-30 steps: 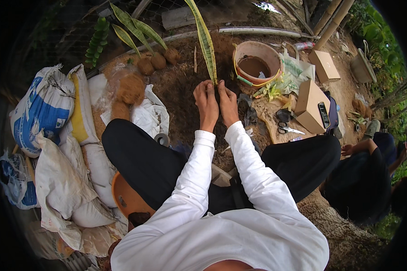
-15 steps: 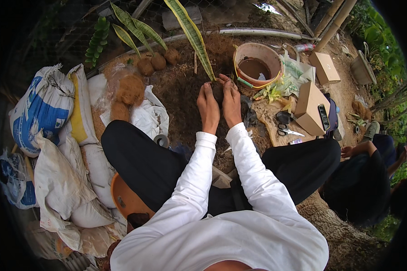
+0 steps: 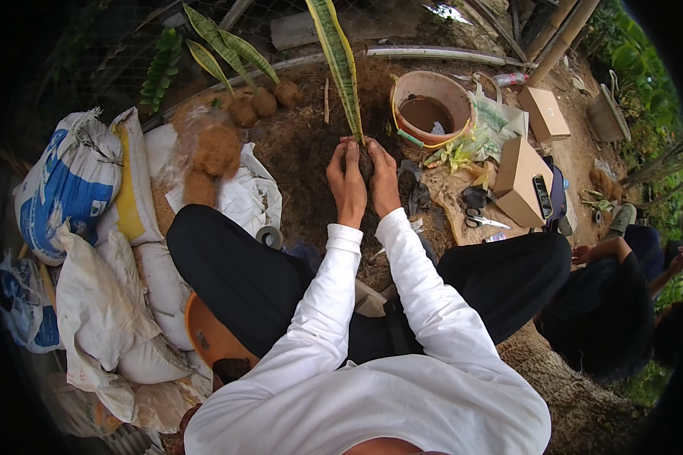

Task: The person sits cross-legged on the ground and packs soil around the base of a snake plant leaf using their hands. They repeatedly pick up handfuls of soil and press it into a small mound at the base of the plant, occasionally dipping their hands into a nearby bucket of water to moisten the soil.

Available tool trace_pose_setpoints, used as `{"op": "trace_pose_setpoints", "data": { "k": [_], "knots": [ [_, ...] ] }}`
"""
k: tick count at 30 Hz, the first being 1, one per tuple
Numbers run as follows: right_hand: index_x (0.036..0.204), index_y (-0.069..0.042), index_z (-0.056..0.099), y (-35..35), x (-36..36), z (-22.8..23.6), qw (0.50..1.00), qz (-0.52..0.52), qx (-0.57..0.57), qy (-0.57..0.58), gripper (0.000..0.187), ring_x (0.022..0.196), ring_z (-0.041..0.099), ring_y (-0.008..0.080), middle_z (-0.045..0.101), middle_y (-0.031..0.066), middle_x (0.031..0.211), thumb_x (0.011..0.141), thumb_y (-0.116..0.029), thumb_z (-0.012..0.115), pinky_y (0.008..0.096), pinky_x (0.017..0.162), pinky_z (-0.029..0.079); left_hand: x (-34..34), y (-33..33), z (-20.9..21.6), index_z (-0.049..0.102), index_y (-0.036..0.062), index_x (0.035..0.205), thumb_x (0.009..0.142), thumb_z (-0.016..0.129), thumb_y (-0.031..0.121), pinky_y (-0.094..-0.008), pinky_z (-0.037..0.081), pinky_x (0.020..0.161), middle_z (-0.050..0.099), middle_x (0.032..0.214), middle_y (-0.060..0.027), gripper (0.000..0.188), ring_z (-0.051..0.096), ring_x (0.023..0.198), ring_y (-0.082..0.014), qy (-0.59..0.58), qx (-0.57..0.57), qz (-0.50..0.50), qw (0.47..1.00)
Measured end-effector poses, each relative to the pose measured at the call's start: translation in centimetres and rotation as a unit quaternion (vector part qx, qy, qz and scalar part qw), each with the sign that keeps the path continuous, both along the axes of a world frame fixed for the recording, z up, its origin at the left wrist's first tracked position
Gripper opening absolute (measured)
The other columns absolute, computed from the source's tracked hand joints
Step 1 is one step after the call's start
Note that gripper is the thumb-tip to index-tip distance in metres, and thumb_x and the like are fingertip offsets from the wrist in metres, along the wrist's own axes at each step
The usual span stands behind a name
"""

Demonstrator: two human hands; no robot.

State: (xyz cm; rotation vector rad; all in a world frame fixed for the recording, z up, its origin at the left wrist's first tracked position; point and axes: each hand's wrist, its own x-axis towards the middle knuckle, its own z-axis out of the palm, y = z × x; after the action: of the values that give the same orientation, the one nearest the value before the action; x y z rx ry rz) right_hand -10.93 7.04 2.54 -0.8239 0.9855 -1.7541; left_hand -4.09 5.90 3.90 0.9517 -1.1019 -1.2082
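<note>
A snake plant leaf (image 3: 340, 64), green with yellow edges, stands nearly upright in front of me. My left hand (image 3: 347, 182) curves round its base from the left, fingertips at the leaf's foot. On the other side my right hand (image 3: 382, 178) cups the same base, its fingers closed in toward the left ones. Dark soil shows between the palms; the very bottom of the leaf is hidden there. Beyond and to the left, several brown fibre-wrapped balls (image 3: 264, 103) rest on the ground, with more snake plant leaves (image 3: 224, 45) rising from them.
A bucket of muddy water (image 3: 426, 114) stands right of my hands. Farther right are cardboard boxes (image 3: 520, 182), scissors (image 3: 486, 221) and a phone (image 3: 542, 196). Brown fibre (image 3: 217, 150), a tape roll (image 3: 269, 236) and stacked sacks (image 3: 76, 182) are left. Another person (image 3: 603, 303) sits at right.
My right fingers have come down and closed in against the leaf's base. The leaf has turned to show a broader face and its upper part has shifted right.
</note>
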Motion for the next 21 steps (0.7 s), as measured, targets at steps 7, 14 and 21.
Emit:
{"op": "trace_pose_setpoints", "data": {
  "k": [7,14,21],
  "knots": [
    [0.12,0.005,0.063,0.1,0.7,-1.3,0.999,-0.017,0.013,0.029,0.039,0.108,0.059,0.0155,0.067,0.0093,0.115,0.105,-0.027,0.046,0.0287,0.098,0.044,0.7,0.1,-0.5,0.065,-0.0051,0.114,0.101,0.054,0.023,-0.0314,0.046,0.092,0.067,0.109,-0.0112,0.033,0.06,0.102,-0.0183,0.007,0.021,-0.007,1.0],
    [0.123,0.004,0.061,0.3,0.7,-0.3,0.998,-0.012,-0.022,0.052,0.037,0.106,0.059,0.0144,0.067,0.0088,0.116,0.103,-0.026,0.054,0.0283,0.095,0.045,0.8,-0.3,-0.2,0.065,-0.0026,0.114,0.104,0.048,0.024,-0.0331,0.047,0.088,0.068,0.106,-0.0108,0.033,0.062,0.097,-0.0193,-0.025,-0.023,-0.015,0.999],
    [0.126,0.003,0.06,0.7,0.1,-0.3,0.993,-0.004,-0.004,0.117,0.039,0.114,0.058,0.0155,0.066,0.0104,0.12,0.102,-0.027,0.057,0.0293,0.1,0.044,0.8,-0.3,0.2,0.062,-0.0022,0.12,0.106,0.045,0.028,-0.0345,0.046,0.091,0.066,0.112,-0.0108,0.037,0.061,0.1,-0.0195,-0.002,0.046,-0.042,0.998]
  ]
}}
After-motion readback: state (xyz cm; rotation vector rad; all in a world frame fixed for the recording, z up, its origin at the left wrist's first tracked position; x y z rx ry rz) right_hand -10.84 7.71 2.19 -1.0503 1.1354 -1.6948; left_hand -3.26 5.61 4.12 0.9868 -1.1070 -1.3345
